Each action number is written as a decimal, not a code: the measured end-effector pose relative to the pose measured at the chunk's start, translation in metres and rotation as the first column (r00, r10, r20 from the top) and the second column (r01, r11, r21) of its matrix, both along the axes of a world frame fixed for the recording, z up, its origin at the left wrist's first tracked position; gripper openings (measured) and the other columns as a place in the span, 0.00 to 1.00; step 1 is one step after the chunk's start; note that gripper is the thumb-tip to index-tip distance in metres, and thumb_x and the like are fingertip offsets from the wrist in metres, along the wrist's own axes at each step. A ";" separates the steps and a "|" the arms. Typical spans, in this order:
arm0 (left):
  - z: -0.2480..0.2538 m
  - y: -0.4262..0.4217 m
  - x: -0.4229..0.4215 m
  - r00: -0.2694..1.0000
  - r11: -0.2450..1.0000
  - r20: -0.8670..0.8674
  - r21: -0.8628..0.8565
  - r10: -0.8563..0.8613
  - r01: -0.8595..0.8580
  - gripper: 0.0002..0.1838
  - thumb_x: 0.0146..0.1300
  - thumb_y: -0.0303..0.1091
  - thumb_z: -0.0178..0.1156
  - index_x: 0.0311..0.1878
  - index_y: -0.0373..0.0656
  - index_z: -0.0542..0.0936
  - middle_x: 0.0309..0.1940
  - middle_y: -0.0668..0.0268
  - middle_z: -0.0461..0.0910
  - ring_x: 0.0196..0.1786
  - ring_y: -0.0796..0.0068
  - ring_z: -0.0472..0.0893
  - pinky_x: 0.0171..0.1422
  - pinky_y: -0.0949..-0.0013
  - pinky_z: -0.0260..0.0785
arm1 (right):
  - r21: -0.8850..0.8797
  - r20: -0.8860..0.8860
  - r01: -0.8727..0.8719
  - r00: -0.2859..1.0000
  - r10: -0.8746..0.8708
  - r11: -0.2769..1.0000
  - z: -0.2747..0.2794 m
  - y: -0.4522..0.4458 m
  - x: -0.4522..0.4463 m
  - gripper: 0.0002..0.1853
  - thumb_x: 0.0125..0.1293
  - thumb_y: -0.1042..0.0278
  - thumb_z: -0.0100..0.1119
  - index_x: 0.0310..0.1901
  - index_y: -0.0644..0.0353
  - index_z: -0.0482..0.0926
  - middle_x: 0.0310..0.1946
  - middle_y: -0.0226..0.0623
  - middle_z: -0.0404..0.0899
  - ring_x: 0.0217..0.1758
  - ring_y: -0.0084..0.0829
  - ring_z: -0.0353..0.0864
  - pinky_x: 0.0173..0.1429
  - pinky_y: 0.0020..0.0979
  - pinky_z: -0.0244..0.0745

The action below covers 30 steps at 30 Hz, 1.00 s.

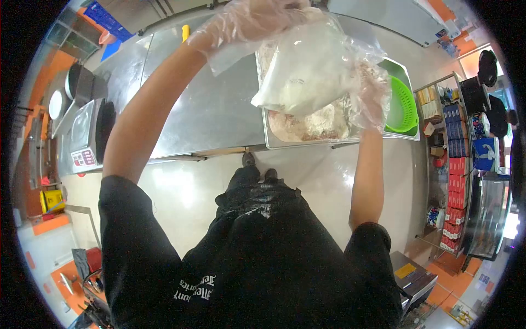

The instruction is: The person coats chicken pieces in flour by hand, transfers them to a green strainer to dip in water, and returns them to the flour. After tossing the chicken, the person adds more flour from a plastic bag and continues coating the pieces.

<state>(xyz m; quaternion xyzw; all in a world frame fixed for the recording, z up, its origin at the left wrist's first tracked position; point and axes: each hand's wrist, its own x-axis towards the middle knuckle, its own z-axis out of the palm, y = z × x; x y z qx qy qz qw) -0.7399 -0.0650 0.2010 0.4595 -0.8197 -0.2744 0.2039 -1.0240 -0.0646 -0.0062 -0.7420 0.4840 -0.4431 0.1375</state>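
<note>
A clear plastic bag of white powder [307, 71] hangs tilted over a metal tray [298, 145]. My left hand [260, 22], in a loose clear plastic glove, grips the upper part of the bag; its fingertips are partly hidden at the top edge. My right hand [372, 93], gloved and dusted with powder, is closed on the bag's right side. Below the bag, the tray holds white powder [323, 122] over pinkish-brown pieces, whose kind I cannot make out. A green plastic basket [402, 104] sits right of my right hand, at the tray's right end.
A steel worktable [219, 104] runs to the left of the tray. On it are a digital scale [85, 134] and a yellow-handled tool [186, 33]. Shelves with stacked boxes [456, 186] stand at the right. A dark appliance [416, 277] is at the lower right.
</note>
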 end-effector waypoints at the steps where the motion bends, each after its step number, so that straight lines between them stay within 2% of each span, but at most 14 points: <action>1: 0.003 0.001 0.005 0.999 0.999 -0.007 -0.017 0.042 -0.042 0.17 0.65 0.45 0.52 0.40 0.39 0.78 0.26 0.60 0.79 0.30 0.72 0.75 0.37 0.65 0.69 | -0.019 -0.085 0.033 0.996 -0.034 0.999 0.007 -0.004 0.001 0.24 0.62 0.73 0.51 0.61 0.58 0.65 0.60 0.36 0.68 0.60 0.30 0.68 0.68 0.33 0.56; 2: 0.000 -0.001 0.011 0.999 0.995 -0.018 -0.091 0.043 -0.045 0.17 0.65 0.45 0.52 0.39 0.39 0.78 0.27 0.59 0.79 0.30 0.70 0.75 0.38 0.65 0.69 | -0.043 -0.169 0.063 0.983 -0.070 0.997 0.014 -0.008 0.001 0.24 0.63 0.72 0.50 0.62 0.57 0.66 0.59 0.35 0.69 0.61 0.30 0.68 0.70 0.34 0.53; 3: -0.010 -0.004 0.018 0.999 0.986 -0.028 -0.161 0.045 -0.049 0.17 0.65 0.45 0.52 0.39 0.40 0.78 0.27 0.58 0.78 0.30 0.68 0.76 0.38 0.64 0.69 | 0.022 0.035 0.021 0.999 -0.022 1.000 0.016 -0.010 0.002 0.22 0.64 0.69 0.50 0.61 0.56 0.67 0.60 0.34 0.69 0.63 0.31 0.65 0.72 0.35 0.47; 5: -0.032 -0.014 0.029 0.997 0.946 -0.053 -0.319 0.051 -0.065 0.16 0.65 0.45 0.52 0.39 0.40 0.78 0.28 0.56 0.78 0.32 0.64 0.77 0.39 0.62 0.69 | 0.062 0.013 0.059 0.998 -0.060 0.996 0.030 -0.010 0.009 0.21 0.66 0.65 0.49 0.61 0.53 0.70 0.60 0.32 0.70 0.66 0.30 0.62 0.74 0.36 0.40; 7: -0.046 -0.024 0.038 0.995 0.863 -0.085 -0.497 0.056 -0.091 0.16 0.65 0.46 0.52 0.40 0.41 0.78 0.31 0.53 0.78 0.34 0.59 0.78 0.41 0.60 0.69 | -0.049 -0.424 0.223 0.878 -0.222 0.974 0.065 -0.010 0.023 0.21 0.65 0.66 0.49 0.60 0.47 0.71 0.57 0.29 0.74 0.66 0.28 0.63 0.74 0.36 0.38; 9: -0.050 -0.020 0.041 0.984 0.911 -0.103 -0.375 0.144 -0.173 0.17 0.65 0.46 0.51 0.41 0.41 0.77 0.34 0.52 0.79 0.37 0.57 0.79 0.43 0.58 0.69 | -0.163 -0.277 0.081 0.953 -0.124 0.983 0.068 -0.018 0.024 0.15 0.64 0.69 0.49 0.51 0.51 0.76 0.49 0.30 0.78 0.55 0.28 0.71 0.66 0.33 0.53; 11: -0.052 -0.016 0.043 0.980 0.927 -0.124 -0.323 0.157 -0.190 0.15 0.64 0.44 0.52 0.41 0.41 0.76 0.32 0.54 0.78 0.35 0.59 0.78 0.41 0.59 0.70 | -0.270 -0.335 0.035 0.933 -0.129 0.962 0.078 -0.024 0.026 0.13 0.63 0.69 0.49 0.47 0.51 0.80 0.43 0.29 0.80 0.49 0.28 0.75 0.61 0.32 0.62; 13: -0.060 -0.008 0.043 0.985 0.935 -0.146 -0.327 0.094 -0.138 0.11 0.63 0.40 0.53 0.38 0.41 0.75 0.27 0.59 0.75 0.25 0.65 0.76 0.35 0.62 0.72 | -0.378 -0.553 0.063 0.785 -0.280 0.924 0.098 -0.015 0.036 0.13 0.62 0.68 0.49 0.46 0.48 0.80 0.41 0.27 0.81 0.47 0.29 0.76 0.57 0.33 0.65; 15: -0.061 -0.011 0.043 0.978 0.927 -0.109 -0.314 0.179 -0.205 0.15 0.64 0.44 0.51 0.41 0.41 0.76 0.33 0.54 0.77 0.35 0.59 0.78 0.41 0.59 0.70 | -0.546 -0.678 0.043 0.564 -0.471 0.837 0.108 -0.015 0.036 0.14 0.61 0.66 0.49 0.46 0.49 0.80 0.40 0.28 0.81 0.45 0.29 0.77 0.53 0.33 0.68; 17: -0.055 -0.012 0.046 0.968 0.918 -0.116 -0.311 0.221 -0.247 0.17 0.65 0.46 0.51 0.42 0.40 0.76 0.35 0.52 0.79 0.39 0.56 0.78 0.44 0.58 0.69 | -0.686 -0.652 -0.145 0.557 -0.514 0.713 0.125 -0.020 0.042 0.16 0.56 0.64 0.52 0.47 0.51 0.78 0.39 0.32 0.81 0.43 0.31 0.77 0.46 0.34 0.71; 22: -0.026 0.024 0.063 0.959 0.928 -0.223 -0.286 0.177 -0.238 0.18 0.66 0.46 0.49 0.42 0.38 0.75 0.35 0.52 0.78 0.41 0.59 0.79 0.45 0.58 0.69 | -0.699 -0.680 -0.116 0.412 -0.606 0.706 0.130 -0.012 0.054 0.18 0.60 0.62 0.49 0.52 0.52 0.71 0.43 0.34 0.76 0.44 0.31 0.75 0.49 0.34 0.70; 23: -0.011 0.037 0.067 0.947 0.942 -0.168 -0.149 0.276 -0.301 0.17 0.66 0.45 0.49 0.46 0.40 0.74 0.38 0.51 0.79 0.46 0.60 0.79 0.49 0.57 0.69 | -0.688 -0.695 -0.108 0.383 -0.608 0.718 0.126 -0.011 0.055 0.19 0.61 0.62 0.48 0.54 0.52 0.69 0.44 0.35 0.75 0.45 0.31 0.74 0.49 0.35 0.69; 26: -0.031 0.039 0.113 0.941 0.858 -0.085 -0.391 0.329 -0.335 0.17 0.64 0.47 0.54 0.48 0.46 0.75 0.43 0.53 0.78 0.48 0.62 0.78 0.56 0.59 0.68 | -0.660 -0.742 -0.087 0.230 -0.630 0.746 0.111 -0.005 0.056 0.21 0.64 0.61 0.46 0.59 0.53 0.64 0.47 0.36 0.72 0.46 0.30 0.72 0.51 0.36 0.68; 30: -0.042 0.110 0.195 0.898 0.743 -0.301 -0.508 0.320 -0.435 0.19 0.64 0.51 0.53 0.42 0.44 0.78 0.31 0.61 0.79 0.28 0.70 0.77 0.35 0.65 0.71 | -0.676 -0.711 -0.291 0.017 -0.703 0.677 0.100 0.007 0.102 0.25 0.68 0.59 0.43 0.65 0.53 0.57 0.51 0.38 0.68 0.48 0.30 0.70 0.54 0.37 0.66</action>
